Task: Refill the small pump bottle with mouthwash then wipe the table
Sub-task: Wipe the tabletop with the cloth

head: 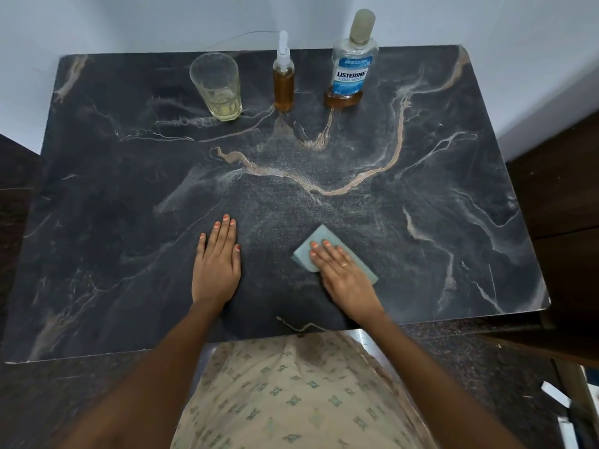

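1. Pressing flat on the pale blue sponge (326, 235) with the straight, ungripping fingers (325, 251) of the right hand (345, 277); sponge's long axis diagonal, far-left to near-right, under the palm.
2. Resting the left hand (217, 267) flat and released on the table (421, 163), near the sponge's left.
3. Well beyond, along the far edge: glass (216, 87), small pump bottle (284, 84) filled amber, mouthwash bottle (353, 64) nearly drained.
4. Likely wiping now; pale wall behind.

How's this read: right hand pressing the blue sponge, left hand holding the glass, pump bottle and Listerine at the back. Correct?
Not quite. In the head view the left hand lies flat on the table, apart from the glass, which stands at the back. The rest holds: right hand presses the blue sponge; pump bottle and Listerine stand at the back.
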Motion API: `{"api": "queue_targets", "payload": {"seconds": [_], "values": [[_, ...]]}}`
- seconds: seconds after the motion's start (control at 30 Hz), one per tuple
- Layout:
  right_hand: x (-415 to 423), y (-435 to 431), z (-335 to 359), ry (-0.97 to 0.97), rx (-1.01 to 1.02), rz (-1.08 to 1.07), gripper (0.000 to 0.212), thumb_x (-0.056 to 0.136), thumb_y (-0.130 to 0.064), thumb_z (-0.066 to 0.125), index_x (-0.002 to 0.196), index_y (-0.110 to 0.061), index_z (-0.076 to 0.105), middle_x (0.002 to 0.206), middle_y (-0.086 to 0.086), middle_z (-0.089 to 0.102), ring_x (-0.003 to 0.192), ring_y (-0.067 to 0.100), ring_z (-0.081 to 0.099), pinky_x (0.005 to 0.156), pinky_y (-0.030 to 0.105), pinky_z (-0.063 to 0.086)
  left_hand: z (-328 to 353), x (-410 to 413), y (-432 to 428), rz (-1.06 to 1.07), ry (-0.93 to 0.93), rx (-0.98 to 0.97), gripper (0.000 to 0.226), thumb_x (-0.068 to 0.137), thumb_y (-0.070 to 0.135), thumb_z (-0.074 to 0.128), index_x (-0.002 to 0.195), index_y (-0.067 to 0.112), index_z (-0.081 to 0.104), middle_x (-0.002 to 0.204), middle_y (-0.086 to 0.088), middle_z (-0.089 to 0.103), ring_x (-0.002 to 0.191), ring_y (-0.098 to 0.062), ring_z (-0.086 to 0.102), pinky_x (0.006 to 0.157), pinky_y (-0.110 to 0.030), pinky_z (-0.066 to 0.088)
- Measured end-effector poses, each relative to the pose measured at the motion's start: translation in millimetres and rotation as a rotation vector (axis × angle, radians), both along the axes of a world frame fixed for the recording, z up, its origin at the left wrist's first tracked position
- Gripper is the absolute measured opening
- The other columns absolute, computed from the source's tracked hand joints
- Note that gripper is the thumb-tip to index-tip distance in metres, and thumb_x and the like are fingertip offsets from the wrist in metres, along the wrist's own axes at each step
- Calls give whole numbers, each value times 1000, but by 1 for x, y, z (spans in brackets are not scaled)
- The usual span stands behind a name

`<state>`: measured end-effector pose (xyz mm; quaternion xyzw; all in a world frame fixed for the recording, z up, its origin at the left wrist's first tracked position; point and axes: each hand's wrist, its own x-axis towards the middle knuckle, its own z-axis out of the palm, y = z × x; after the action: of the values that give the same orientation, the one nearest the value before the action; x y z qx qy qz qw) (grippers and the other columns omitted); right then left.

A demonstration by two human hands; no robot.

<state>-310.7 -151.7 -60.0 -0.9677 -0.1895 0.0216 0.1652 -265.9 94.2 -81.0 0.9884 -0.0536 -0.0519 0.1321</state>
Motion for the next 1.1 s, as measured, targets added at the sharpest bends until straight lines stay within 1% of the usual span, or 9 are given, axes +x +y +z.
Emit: {"api": "queue_targets", "payload": {"seconds": [0.07,0.17,0.33,0.47,0.57,0.7,0.83,0.97,1.1], "values": [[4,-26,-1,-6,-3,-87,43,77,4,64,119,2,55,127,17,56,120,37,49,99,52,39,0,0,0,1,1,-2,52,93,27,17,144,12,18,153,-2,19,139,-10,11,115,-36,6],[19,-53,-1,1,-3,-270,41,86,-1,54,127,-1,48,135,16,48,128,37,39,110,43,25,0,0,0,-1,3,6,56,92,32,10,144,13,17,153,-2,19,139,-11,11,115,-36,5],[79,-60,-4,29,15,-630,44,95,-10,37,138,-4,30,149,13,26,140,28,18,115,37,9,2,0,-1,3,0,5,57,91,32,9,143,12,19,152,-3,22,139,-13,15,115,-36,6],[118,-43,-6,51,43,-753,43,98,-12,28,140,-3,25,152,12,19,142,24,11,117,34,3,3,0,-1,6,1,2,56,92,31,11,143,11,20,151,-4,23,139,-15,17,115,-38,8],[134,-23,-8,53,14,-725,44,99,-14,26,141,-3,20,153,12,15,142,24,8,117,34,2,2,0,-2,7,5,5,56,92,31,10,143,12,19,152,-3,22,139,-14,15,115,-37,7],[149,13,-9,59,-30,-605,45,99,-12,24,142,-4,13,153,13,10,142,24,4,115,33,-3,2,0,-1,5,4,2,56,92,32,10,143,12,17,152,-2,20,138,-9,8,115,-36,5],[151,61,-10,68,-46,-422,45,100,-12,21,142,-5,8,154,13,7,142,23,1,112,31,-9,2,0,-1,4,-3,3,56,92,31,11,143,12,18,152,-3,21,138,-10,11,115,-37,6],[134,105,-13,91,-46,-168,47,99,-14,23,143,-5,10,154,13,8,142,24,2,113,32,-8,1,1,-1,2,-1,13,56,92,31,11,143,10,18,152,-5,22,139,-14,15,114,-37,7],[105,113,-16,102,-76,-26,47,99,-13,22,143,-4,8,154,12,4,142,23,-1,113,31,-11,1,1,0,2,1,13,56,92,31,11,142,7,21,151,-8,24,139,-17,19,114,-39,10]]}}
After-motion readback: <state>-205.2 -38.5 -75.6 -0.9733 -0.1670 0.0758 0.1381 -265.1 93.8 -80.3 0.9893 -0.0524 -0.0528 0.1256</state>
